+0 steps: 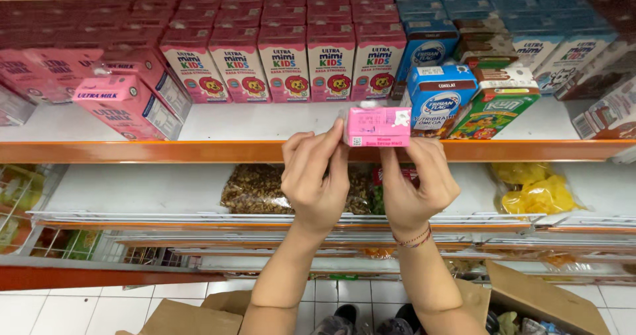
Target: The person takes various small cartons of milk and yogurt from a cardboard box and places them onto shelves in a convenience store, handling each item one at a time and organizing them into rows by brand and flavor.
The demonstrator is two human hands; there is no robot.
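Observation:
Both of my hands hold up one small pink drink carton (377,126) at the front edge of an orange-trimmed shelf (199,151). My left hand (317,179) pinches its left end with the fingertips. On the other end sits my right hand (414,186), which wears a thin red thread bracelet. The carton lies on its side, just in front of a row of small pink cartons with a lion picture (285,63). A blue carton (440,96) stands right behind it.
Larger pink cartons (129,103) lie tilted at the shelf's left. Blue, green and brown cartons (503,103) fill the right side. The shelf below holds a bag of brown snacks (255,189) and yellow bags (536,189). Open cardboard boxes (543,302) stand on the white tiled floor.

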